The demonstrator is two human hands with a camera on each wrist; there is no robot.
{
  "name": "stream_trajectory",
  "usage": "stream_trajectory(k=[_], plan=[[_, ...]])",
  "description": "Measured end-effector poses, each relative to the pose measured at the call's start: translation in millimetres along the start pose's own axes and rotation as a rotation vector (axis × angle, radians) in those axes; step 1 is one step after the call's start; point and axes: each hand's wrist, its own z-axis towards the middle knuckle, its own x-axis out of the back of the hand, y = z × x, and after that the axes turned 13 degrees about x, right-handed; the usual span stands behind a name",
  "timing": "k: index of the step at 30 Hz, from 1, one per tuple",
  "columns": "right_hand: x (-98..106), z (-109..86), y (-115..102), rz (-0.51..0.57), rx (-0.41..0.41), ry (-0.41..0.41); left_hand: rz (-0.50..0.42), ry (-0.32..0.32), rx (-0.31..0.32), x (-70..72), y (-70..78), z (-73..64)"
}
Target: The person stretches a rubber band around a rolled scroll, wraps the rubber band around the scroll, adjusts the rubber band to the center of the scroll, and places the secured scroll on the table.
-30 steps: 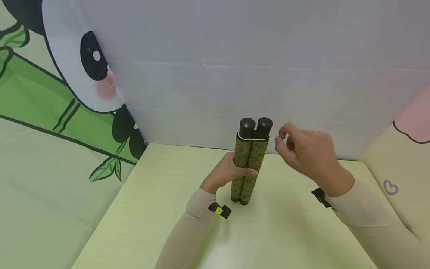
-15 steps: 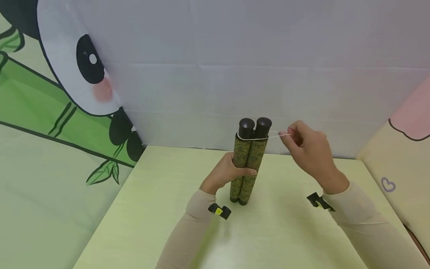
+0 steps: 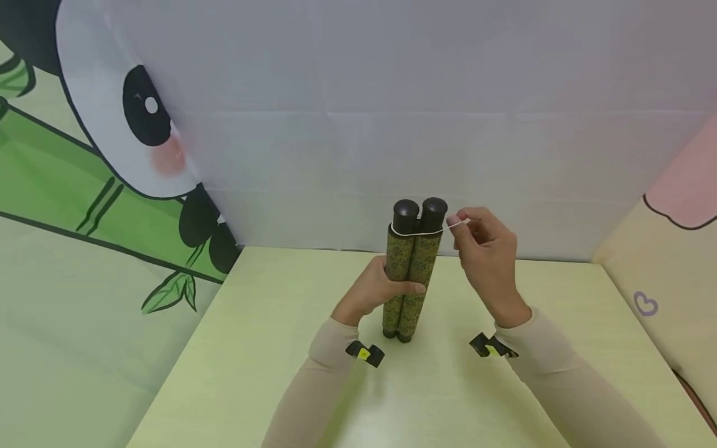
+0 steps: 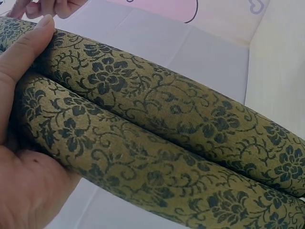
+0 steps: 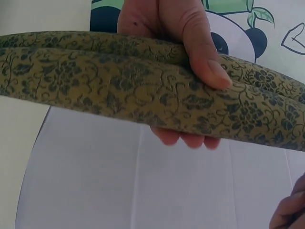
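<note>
A double-rolled hand scroll point(image 3: 424, 261), covered in olive brocade with dark flowers, is held nearly upright above the table in the head view. Black knobs point(image 3: 406, 216) cap its two rolls at the top. My left hand point(image 3: 374, 289) grips both rolls around the middle, thumb across the front. The brocade scroll point(image 4: 157, 124) fills the left wrist view. A thin white cord point(image 3: 417, 234) loops around the rolls just under the knobs and runs right. My right hand point(image 3: 488, 258) pinches that cord between thumb and forefinger, beside the scroll's top.
A pale yellow-green table point(image 3: 269, 317) lies beneath the hands. Behind it stands a plain whitish wall cloth point(image 3: 302, 162). Printed panels flank the table, with a panda picture point(image 3: 106, 118) on the left.
My right hand first pulls the cord out to the right, then comes back left, close to the scroll. The left hand keeps its grip with little movement. The head view shifts slightly.
</note>
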Motion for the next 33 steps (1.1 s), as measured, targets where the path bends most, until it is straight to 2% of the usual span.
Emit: stream_trajectory(k=[5,8,14,20,23,27,33], plan=[[-11.4,-2.7,-3.8,0.120,-0.043,0.077,-0.002,0.011,0.005,-0.2,-2.6,1.9],[-14.9,-2.4,-5.0,0.239,-0.149,0.116,-0.001,0.012,0.005,-0.5,-3.0,2.4],[-16.7,-0.1,-8.4,0.599,-0.415,0.217,-0.007,0.015,0.002,-1.5,-2.6,3.1],[-11.9,5.4,-14.6,0.983,-0.605,0.376,0.026,0.021,-0.006,-4.6,-0.6,5.5],[-9.0,8.8,-15.8,1.154,-0.648,0.466,0.032,0.019,-0.012,-6.0,0.7,7.9],[-6.7,12.5,-14.0,1.345,-0.652,0.555,0.027,0.019,-0.012,-6.3,0.8,10.7],[-3.0,15.8,-13.2,1.557,-0.679,0.639,-0.004,0.029,0.005,-4.0,0.1,11.5]])
